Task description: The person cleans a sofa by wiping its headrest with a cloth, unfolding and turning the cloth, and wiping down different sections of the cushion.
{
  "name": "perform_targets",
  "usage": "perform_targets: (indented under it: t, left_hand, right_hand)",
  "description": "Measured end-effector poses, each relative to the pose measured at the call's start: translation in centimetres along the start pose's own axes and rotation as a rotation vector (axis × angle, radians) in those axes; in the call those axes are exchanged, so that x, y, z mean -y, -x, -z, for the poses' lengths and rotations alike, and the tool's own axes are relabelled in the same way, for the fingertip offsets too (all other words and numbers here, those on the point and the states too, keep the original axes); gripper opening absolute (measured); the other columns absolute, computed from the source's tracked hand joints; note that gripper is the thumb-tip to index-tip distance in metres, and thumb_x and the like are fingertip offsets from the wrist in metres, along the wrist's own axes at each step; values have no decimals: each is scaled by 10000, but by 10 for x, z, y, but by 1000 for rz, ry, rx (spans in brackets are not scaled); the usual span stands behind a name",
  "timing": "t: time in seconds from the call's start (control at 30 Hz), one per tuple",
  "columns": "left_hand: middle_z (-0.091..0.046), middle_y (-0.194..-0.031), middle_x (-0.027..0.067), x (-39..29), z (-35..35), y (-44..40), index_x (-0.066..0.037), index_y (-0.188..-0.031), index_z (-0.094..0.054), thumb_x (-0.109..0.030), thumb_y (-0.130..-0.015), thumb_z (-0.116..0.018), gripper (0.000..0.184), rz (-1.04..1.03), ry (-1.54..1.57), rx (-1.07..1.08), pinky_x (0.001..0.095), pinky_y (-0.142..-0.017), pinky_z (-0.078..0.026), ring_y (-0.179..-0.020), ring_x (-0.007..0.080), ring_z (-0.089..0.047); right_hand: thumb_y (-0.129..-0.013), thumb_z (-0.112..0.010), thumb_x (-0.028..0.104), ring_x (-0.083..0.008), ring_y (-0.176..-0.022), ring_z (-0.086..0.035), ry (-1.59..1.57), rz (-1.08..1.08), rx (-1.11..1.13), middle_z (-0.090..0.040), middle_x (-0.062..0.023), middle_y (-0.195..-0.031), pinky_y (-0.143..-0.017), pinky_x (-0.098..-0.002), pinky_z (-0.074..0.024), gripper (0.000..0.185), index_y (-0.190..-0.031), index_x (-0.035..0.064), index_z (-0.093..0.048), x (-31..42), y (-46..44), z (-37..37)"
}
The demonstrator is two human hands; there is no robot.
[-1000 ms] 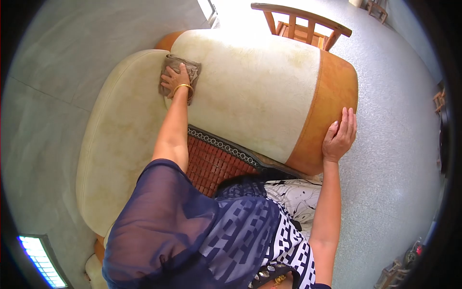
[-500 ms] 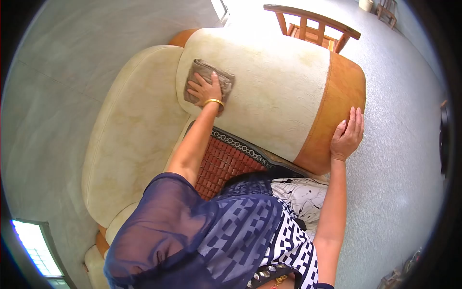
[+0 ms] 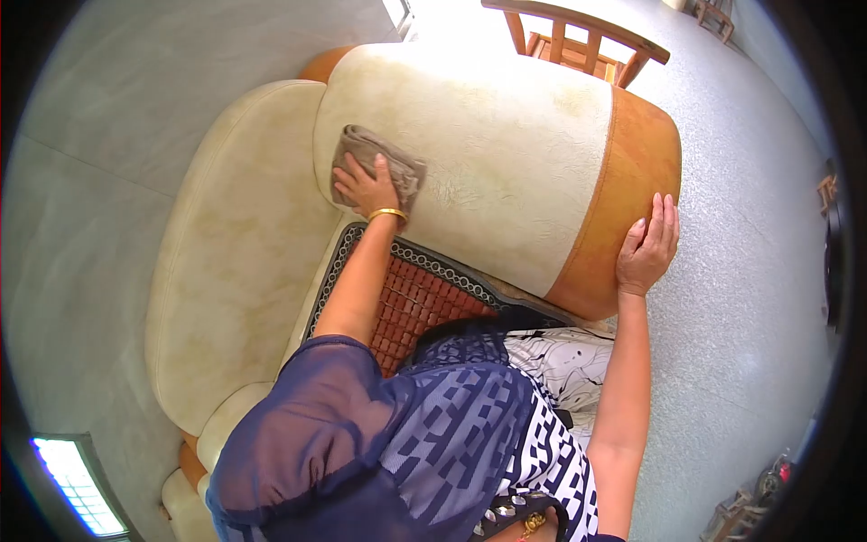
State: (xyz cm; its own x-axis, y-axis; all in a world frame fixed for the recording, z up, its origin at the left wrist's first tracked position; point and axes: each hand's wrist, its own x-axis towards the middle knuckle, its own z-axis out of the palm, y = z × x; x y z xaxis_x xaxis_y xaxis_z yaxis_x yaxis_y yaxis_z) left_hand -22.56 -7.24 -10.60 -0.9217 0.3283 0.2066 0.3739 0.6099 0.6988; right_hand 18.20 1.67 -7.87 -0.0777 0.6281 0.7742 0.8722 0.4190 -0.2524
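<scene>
Here, your left hand (image 3: 368, 187) lay spread, fingers apart, over the folded brown cloth (image 3: 363, 142) on the cream armrest (image 3: 492, 172) near the backrest (image 3: 239, 235); your right hand (image 3: 643, 260) rested unclenched, thumb apart, on the armrest's orange end (image 3: 628, 172).

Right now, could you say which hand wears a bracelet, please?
The left hand, on the folded cloth, wears a gold bracelet; the right hand, on the orange armrest end, shows none.
</scene>
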Motion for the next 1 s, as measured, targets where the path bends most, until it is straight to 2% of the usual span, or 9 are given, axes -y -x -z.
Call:
perform_targets:
  t: [0.17,0.3,0.37,0.6,0.73,0.8,0.93,0.97,1.0]
  left_hand:
    - [-129,-1527,234,62,-1,-68,-160,-1478,-237,-651,-868,-427,806,104,143,-145,525,-1110,-193,-1386,432,-153]
    - [-150,-1522,231,65,-6,-69,-147,-1474,-247,-635,-871,-439,799,80,120,-203,514,-1108,-196,-1372,431,-186]
    - [-175,-1522,220,59,-4,-64,-138,-1476,-256,-641,-864,-436,812,118,149,-213,469,-1121,-184,-1391,380,-190]
    - [-189,-1511,240,31,-10,-23,-129,-1472,-255,-629,-881,-416,791,192,34,-203,493,-1105,-214,-1368,413,-223]
    - [-131,-1519,252,18,-19,19,-133,-1482,-209,-580,-917,-379,740,-10,-38,-167,555,-1079,-239,-1378,433,-177]
    - [-216,-1484,279,7,-20,40,-104,-1462,-266,-517,-921,-434,700,-277,-112,-223,537,-1081,-232,-1331,479,-239]
    - [-178,-1524,205,-20,-18,75,-124,-1474,-256,-495,-889,-449,719,-476,-181,-122,579,-1080,-181,-1375,436,-173]
    - [-134,-1544,182,-20,-22,76,-143,-1486,-234,-524,-860,-435,759,-544,-142,-100,680,-1024,-158,-1399,424,-127]
    - [-134,-1544,182,-24,-20,77,-143,-1486,-234,-524,-860,-435,759,-550,-137,-103,680,-1024,-158,-1399,424,-127]
  right_hand:
    - [-875,-438,149,-324,-1247,-458,12,-8,-7,-509,-134,-1340,-1065,-427,-354,434,-1284,46,-538,2,0,0]
    - [-872,-444,150,-331,-1247,-457,-17,-5,-13,-510,-136,-1339,-1064,-429,-353,433,-1280,45,-541,1,-1,0]
    - [-870,-447,150,-333,-1246,-456,-14,-6,-16,-511,-138,-1337,-1063,-429,-353,432,-1278,44,-542,2,-1,1]
    - [-865,-463,150,-334,-1235,-466,-11,-10,-26,-518,-143,-1326,-1059,-432,-357,426,-1268,41,-548,2,-1,0]
    - [-860,-469,152,-334,-1227,-473,-8,-13,-30,-522,-145,-1318,-1054,-431,-363,424,-1261,43,-553,3,-1,0]
    - [-859,-469,152,-335,-1224,-475,-7,-12,-32,-524,-147,-1315,-1051,-430,-365,422,-1259,44,-554,3,-1,1]
    - [-857,-469,152,-336,-1218,-479,-11,-10,-37,-526,-151,-1310,-1047,-428,-370,418,-1252,47,-559,1,-2,0]
    - [-857,-469,152,-336,-1218,-479,-9,-12,-45,-526,-151,-1310,-1047,-428,-370,418,-1252,47,-559,1,-2,0]
    - [-857,-470,154,-334,-1219,-479,-4,-15,-40,-525,-149,-1311,-1045,-429,-370,419,-1252,48,-559,1,-2,0]
